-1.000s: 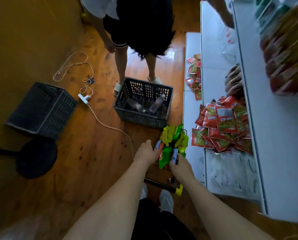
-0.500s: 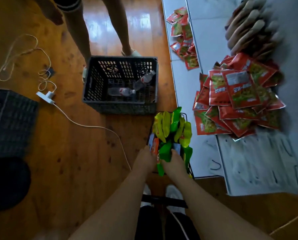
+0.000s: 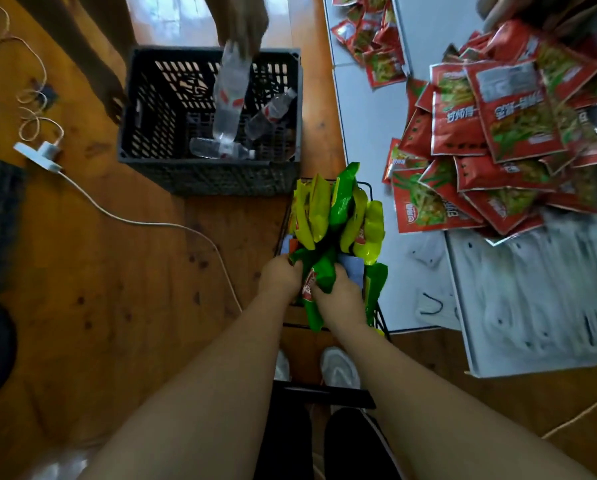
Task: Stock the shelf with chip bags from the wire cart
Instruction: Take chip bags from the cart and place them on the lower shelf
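- Head view looks straight down on a wire cart point(image 3: 376, 308) just below frame centre, packed with upright green and yellow chip bags point(image 3: 338, 209).
- Left hand point(image 3: 280, 279) has its fingers curled round the left edge of a green chip bag point(image 3: 319, 282) at the near end of the cart.
- Right hand point(image 3: 338, 297) grasps the same green bag from its right side, thumb laid across the front; both forearms run in from the lower edge of the frame.
- White shelf point(image 3: 369, 109) fills the right side of the frame, just beside the cart, and carries a loose heap of red snack packets point(image 3: 480, 133).
- Black plastic crate point(image 3: 207, 174) sits on the wooden floor point(image 3: 117, 289) at upper centre with water bottles point(image 3: 220, 150) lying inside.
- Another person's hand point(image 3: 243, 20) at the top edge holds a bottle point(image 3: 229, 95) upright over the crate.
- White charger and cable point(image 3: 44, 154) trail across the floor at left.
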The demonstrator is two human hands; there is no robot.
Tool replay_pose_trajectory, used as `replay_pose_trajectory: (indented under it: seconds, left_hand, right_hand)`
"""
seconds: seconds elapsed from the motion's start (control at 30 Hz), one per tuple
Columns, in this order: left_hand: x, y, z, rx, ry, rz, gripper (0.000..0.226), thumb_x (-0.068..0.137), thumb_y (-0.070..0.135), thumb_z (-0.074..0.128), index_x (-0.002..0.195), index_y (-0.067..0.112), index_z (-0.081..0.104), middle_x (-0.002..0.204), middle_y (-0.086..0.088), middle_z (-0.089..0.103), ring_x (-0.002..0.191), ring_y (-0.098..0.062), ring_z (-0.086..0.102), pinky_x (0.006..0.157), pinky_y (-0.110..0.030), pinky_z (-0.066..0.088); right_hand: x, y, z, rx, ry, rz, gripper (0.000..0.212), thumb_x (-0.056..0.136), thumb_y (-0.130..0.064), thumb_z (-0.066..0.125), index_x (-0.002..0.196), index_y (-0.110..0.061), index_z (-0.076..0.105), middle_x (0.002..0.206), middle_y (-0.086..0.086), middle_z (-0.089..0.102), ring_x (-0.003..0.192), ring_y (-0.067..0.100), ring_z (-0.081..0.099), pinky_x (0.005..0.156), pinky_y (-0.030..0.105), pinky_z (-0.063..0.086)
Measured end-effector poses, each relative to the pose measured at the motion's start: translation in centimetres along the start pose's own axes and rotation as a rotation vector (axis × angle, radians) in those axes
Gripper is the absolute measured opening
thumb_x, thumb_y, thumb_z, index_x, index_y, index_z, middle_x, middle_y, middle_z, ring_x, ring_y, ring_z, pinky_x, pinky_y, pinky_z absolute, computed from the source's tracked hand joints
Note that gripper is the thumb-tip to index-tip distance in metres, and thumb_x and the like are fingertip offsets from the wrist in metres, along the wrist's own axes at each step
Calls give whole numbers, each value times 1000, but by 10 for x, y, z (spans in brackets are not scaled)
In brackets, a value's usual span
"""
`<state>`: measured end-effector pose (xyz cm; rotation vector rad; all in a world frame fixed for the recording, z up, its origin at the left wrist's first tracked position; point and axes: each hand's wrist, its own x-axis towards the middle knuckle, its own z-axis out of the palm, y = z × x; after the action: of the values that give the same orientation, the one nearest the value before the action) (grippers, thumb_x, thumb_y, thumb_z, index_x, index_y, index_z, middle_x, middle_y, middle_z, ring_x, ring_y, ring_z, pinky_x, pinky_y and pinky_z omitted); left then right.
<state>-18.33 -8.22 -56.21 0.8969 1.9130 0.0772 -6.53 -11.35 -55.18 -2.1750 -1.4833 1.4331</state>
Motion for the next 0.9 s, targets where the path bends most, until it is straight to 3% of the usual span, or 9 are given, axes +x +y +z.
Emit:
replay_pose_trajectory:
  seconds: [0.13, 0.2, 0.37, 0.47, 0.57, 0.7, 0.83, 0.9]
  left_hand:
    - [-15, 6, -8, 110, 39, -16, 35, 101, 23, 43, 121, 0, 60, 122, -25, 62, 112, -40, 59, 84, -36, 46]
    - [-26, 6, -15, 125, 64, -12, 35, 101, 23, 43, 119, -2, 60, 123, -26, 61, 113, -40, 58, 88, -39, 47]
    - [-59, 8, -37, 172, 81, -15, 37, 102, 25, 43, 116, -4, 59, 123, -26, 61, 114, -40, 58, 87, -39, 47]
    - [-78, 15, -47, 204, 76, -2, 37, 102, 27, 42, 116, -4, 58, 123, -25, 61, 114, -39, 58, 88, -40, 47]
    - [-99, 24, -56, 215, 74, -16, 37, 102, 29, 42, 115, -1, 59, 122, -22, 62, 112, -37, 60, 87, -38, 48]
    - [-134, 39, -68, 206, 78, 16, 35, 102, 28, 42, 118, 3, 60, 119, -21, 64, 108, -36, 62, 85, -39, 50]
    - [-177, 56, -82, 156, 96, 145, 39, 101, 28, 40, 137, 16, 50, 113, -17, 67, 98, -33, 63, 81, -41, 52]
    - [-200, 65, -91, 95, 91, 199, 42, 102, 30, 40, 143, 21, 44, 110, -14, 68, 90, -30, 63, 78, -42, 53]
  right_hand:
    - [-8, -9, -11, -270, 81, 36, 54, 89, -43, 61, 132, -18, 43, 113, 9, 65, 100, 34, 64, 66, 34, 44]
    - [-14, -16, -18, -348, 111, 61, 58, 89, -46, 61, 135, -19, 41, 117, 8, 63, 103, 31, 63, 65, 32, 40]
    - [-31, -37, -30, -436, 157, 75, 65, 85, -49, 63, 135, -14, 41, 127, 10, 55, 116, 31, 52, 81, 39, 47]
    - [-45, -49, -38, -490, 196, 10, 72, 82, -49, 64, 138, -12, 41, 135, 10, 49, 121, 32, 46, 93, 42, 43]
    - [-60, -62, -50, -480, 205, -92, 64, 84, -43, 62, 138, -13, 45, 134, 10, 51, 122, 30, 47, 96, 41, 43]
    - [-82, -75, -59, -295, 43, -206, 29, 89, -37, 50, 113, -23, 59, 112, 7, 63, 104, 28, 60, 79, 36, 48]
    - [-113, -105, -84, 19, -88, -39, 49, 101, -40, 41, 145, -18, 42, 142, 10, 51, 127, 30, 50, 102, 37, 42]
    - [-127, -119, -101, 159, -117, 54, 55, 100, -48, 38, 148, -22, 38, 149, 10, 44, 133, 30, 45, 108, 39, 38]
